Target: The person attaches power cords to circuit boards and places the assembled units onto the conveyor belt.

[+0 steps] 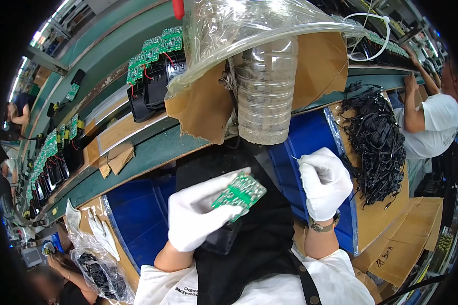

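My left hand, in a white glove, grips a green circuit board between thumb and fingers. The board is tilted, with its soldered face towards me. Just below it is a black plastic case, partly covered by the hand; I cannot tell whether the two are joined. My right hand, also gloved, is closed in a pinch to the right, apart from the board. A tiny thin tip shows at its fingertips, too small to name.
Ahead hangs a clear plastic bottle beside cardboard and plastic sheeting. Boards with black cases line the bench at left. Black cables are heaped at right. Blue bins flank me. Spare gloves lie left. Other people work on both sides.
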The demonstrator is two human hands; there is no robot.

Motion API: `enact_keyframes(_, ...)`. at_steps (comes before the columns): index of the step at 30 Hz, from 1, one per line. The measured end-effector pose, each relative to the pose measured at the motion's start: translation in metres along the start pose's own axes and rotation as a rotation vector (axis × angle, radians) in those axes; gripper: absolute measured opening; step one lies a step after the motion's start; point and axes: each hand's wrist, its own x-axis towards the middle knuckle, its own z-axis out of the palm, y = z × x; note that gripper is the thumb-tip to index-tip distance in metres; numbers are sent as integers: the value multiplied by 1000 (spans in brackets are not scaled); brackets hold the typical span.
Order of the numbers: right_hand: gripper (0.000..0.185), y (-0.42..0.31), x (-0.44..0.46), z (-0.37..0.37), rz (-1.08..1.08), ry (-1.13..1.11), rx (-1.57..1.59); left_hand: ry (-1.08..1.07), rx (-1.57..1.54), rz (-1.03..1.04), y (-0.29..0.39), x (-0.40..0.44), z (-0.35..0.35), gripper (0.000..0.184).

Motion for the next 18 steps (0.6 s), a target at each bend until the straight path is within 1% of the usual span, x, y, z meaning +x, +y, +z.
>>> enact_keyframes(2, 13, 2, -3, -2, 9, -10, -8, 25, 117, 115, 10, -11, -9, 51)
enact_keyframes(3, 13, 2, -5, -3, 8, -9, -5, 53, 192, 173, 16, -18, -13, 58)
enact_keyframes(4, 13, 2, -6, -3, 40, -12, 9, 37, 245, 242, 26, -23, -20, 60)
enact_keyframes(6, 14, 3, -8, -4, 70, -14, 30, -10, 302, 169, 63, -35, -26, 64)
enact_keyframes(7, 13, 4, -9, -5, 63, -18, 17, 79, 355, 254, 75, -39, -18, 61)
enact_keyframes(8, 13, 5, -9, -6, 54, -23, 4, 63, 276, 255, 90, -42, -20, 63)
enact_keyframes(9, 13, 4, -9, -8, 50, -24, 9, -15, -62, 138, 105, -47, -24, 65)
enact_keyframes(10, 13, 3, -10, -9, 53, -28, -5, -69, -478, 0, 121, -47, -32, 68)
enact_keyframes(11, 13, 3, -10, -11, 55, -34, -18, -71, -479, 56, 133, -47, -38, 70)
enact_keyframes(12, 13, 3, -10, -12, 49, -36, -12, 74, 80, 410, 145, -42, -35, 60)
enact_keyframes(13, 13, 3, -11, -13, 92, -23, -19, 126, 336, 721, 147, -29, -33, 50)
enact_keyframes(14, 13, 3, -13, -14, 136, -11, -25, 266, 583, 1027, 150, -13, -26, 42)
enact_keyframes(15, 13, 2, -14, -15, 173, -7, 11, 370, 968, 1146, 166, -4, -53, 37)
enact_keyframes(16, 13, 3, -15, -15, 167, -12, 20, 422, 1288, 1231, 181, 9, -65, 33)
enact_keyframes(17, 13, 5, -16, -16, 177, 0, 23, 496, 1586, 1341, 195, 21, -77, 30)
enact_keyframes(18, 13, 6, -16, -17, 187, 12, 25, 554, 1797, 1373, 204, 35, -75, 28)
